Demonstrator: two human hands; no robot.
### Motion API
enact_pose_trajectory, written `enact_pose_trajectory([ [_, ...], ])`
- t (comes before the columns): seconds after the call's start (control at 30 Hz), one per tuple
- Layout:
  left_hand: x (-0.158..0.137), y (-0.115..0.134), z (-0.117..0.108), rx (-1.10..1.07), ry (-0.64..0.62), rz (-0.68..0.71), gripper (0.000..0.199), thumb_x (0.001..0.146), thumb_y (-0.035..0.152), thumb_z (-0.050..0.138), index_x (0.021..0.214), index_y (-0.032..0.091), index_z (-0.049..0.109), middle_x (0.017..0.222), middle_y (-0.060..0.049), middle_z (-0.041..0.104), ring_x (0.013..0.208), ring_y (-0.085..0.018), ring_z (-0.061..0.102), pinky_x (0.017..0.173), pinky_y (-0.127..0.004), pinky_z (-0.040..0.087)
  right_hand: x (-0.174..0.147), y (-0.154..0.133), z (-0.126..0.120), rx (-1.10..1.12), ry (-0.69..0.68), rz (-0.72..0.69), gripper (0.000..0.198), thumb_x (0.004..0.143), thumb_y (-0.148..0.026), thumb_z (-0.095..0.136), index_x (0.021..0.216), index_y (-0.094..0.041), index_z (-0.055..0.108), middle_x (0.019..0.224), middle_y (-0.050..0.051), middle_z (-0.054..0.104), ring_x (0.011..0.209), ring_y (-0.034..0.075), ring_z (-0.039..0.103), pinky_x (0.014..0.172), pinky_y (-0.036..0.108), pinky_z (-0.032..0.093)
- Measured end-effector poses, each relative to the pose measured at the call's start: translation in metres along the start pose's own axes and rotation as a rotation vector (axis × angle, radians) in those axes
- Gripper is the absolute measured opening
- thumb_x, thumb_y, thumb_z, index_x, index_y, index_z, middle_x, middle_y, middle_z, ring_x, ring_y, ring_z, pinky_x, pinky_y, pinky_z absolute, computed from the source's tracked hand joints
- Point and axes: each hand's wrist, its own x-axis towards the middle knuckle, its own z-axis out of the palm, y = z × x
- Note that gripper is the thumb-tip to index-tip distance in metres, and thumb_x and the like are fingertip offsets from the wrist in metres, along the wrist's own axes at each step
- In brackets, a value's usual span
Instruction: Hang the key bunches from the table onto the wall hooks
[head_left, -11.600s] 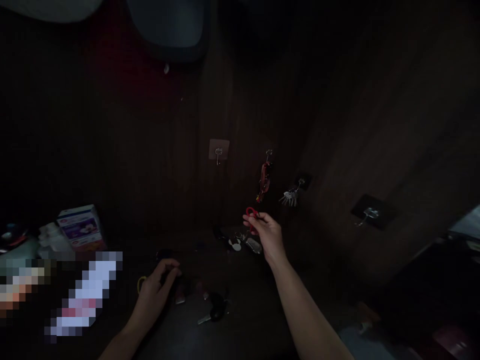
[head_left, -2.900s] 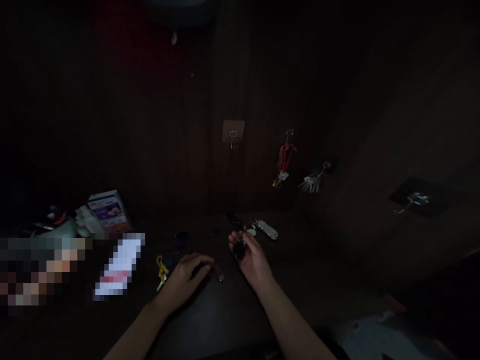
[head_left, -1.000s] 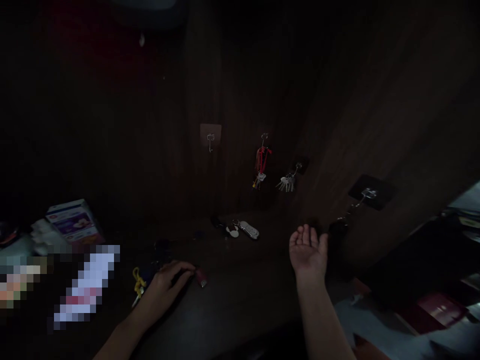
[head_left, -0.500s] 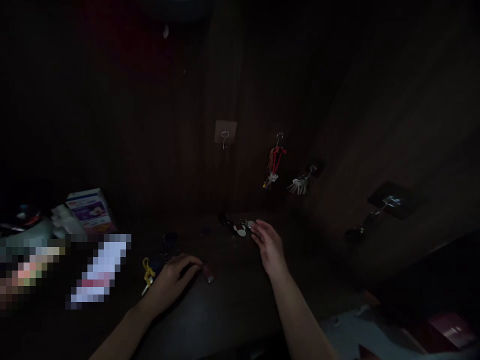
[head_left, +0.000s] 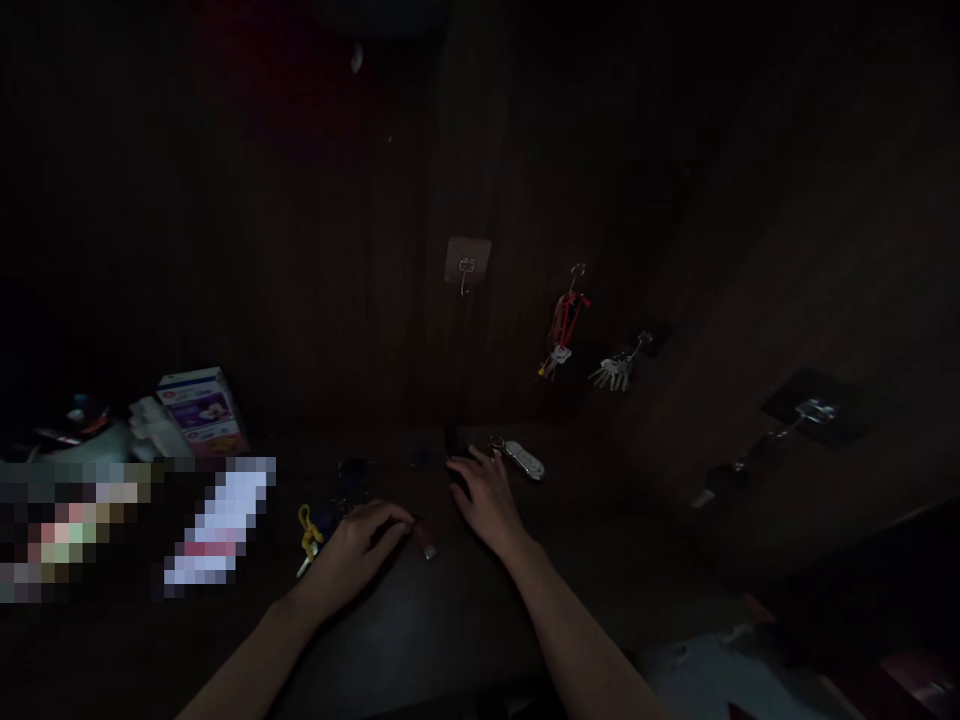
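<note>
My left hand [head_left: 367, 530] is low over the dark wooden surface, thumb and index finger closed at the end of a dark red USB stick [head_left: 425, 540]. A yellow cord loop with a key [head_left: 307, 535] lies beside that hand on its left. My right hand [head_left: 487, 495] reaches over the back of the surface, thumb apart from the fingers. Its fingertips are at a black object [head_left: 451, 440], too dark to name. Just right of those fingers lies a white oval fob [head_left: 525, 460] with a metal ring.
On the back panel are a bare hook [head_left: 465, 270] and a hook with red-corded keys [head_left: 566, 325]. A key bunch [head_left: 615, 372] hangs farther right, and another hook [head_left: 816, 410] holds dark items. At left stand a purple-white box [head_left: 202, 408] and a white bottle [head_left: 159, 430].
My right hand has moved left from the fob to the black object. The whole white fob now shows. My left hand stays at the USB stick, and the view has shifted slightly.
</note>
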Motion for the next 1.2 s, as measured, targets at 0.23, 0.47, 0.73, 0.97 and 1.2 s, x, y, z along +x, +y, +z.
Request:
enact_pose_trajectory([
  [0.23, -0.001, -0.001, 0.001, -0.003, 0.011, 0.002, 0.021, 0.090, 0.029, 0.044, 0.092, 0.026, 0.064, 0.092, 0.001, 0.070, 0.088, -0.015, 0.064, 0.085, -0.028, 0.048, -0.006, -0.012, -0.003, 0.096, -0.087, -0.103, 0.021, 0.083, -0.012, 0.050, 0.094, -0.023, 0.064, 0.101, 0.005, 0.068, 0.114, 0.021, 0.054, 0.107, 0.052, 0.026],
  [0.47, -0.003, 0.001, 0.000, -0.007, 0.058, -0.002, 0.020, 0.089, 0.029, 0.044, 0.094, 0.025, 0.064, 0.092, -0.001, 0.069, 0.089, -0.017, 0.063, 0.085, -0.031, 0.048, -0.005, -0.019, -0.011, 0.254, -0.100, -0.116, 0.019, 0.084, -0.015, 0.048, 0.086, -0.023, 0.064, 0.099, 0.004, 0.069, 0.102, 0.017, 0.061, 0.100, 0.038, 0.040],
  [0.73, -0.002, -0.005, -0.005, 0.029, 0.274, -0.056, 0.020, 0.088, 0.029, 0.044, 0.093, 0.024, 0.063, 0.091, -0.001, 0.068, 0.088, -0.018, 0.064, 0.083, -0.031, 0.049, -0.004, -0.009, -0.009, 0.245, 0.010, 0.041, 0.020, 0.087, -0.020, 0.042, 0.088, -0.025, 0.061, 0.087, 0.001, 0.068, 0.085, 0.018, 0.063, 0.079, 0.031, 0.047],
  [0.97, -0.004, -0.017, -0.023, 0.075, 0.585, -0.248, 0.023, 0.087, 0.029, 0.041, 0.095, 0.022, 0.061, 0.093, -0.001, 0.068, 0.091, -0.019, 0.063, 0.081, -0.031, 0.048, -0.002, -0.008, -0.008, 0.204, 0.027, 0.076, 0.020, 0.086, -0.021, 0.042, 0.086, -0.025, 0.061, 0.087, 0.001, 0.069, 0.085, 0.019, 0.063, 0.079, 0.032, 0.044],
  [1.2, -0.005, -0.024, -0.026, 0.011, 0.617, -0.318, 0.021, 0.085, 0.031, 0.045, 0.094, 0.022, 0.061, 0.093, -0.002, 0.068, 0.087, -0.019, 0.063, 0.071, -0.029, 0.048, -0.003, -0.009, -0.009, 0.178, 0.071, 0.032, 0.018, 0.084, -0.019, 0.045, 0.085, -0.025, 0.062, 0.085, 0.001, 0.069, 0.082, 0.019, 0.062, 0.079, 0.033, 0.042],
])
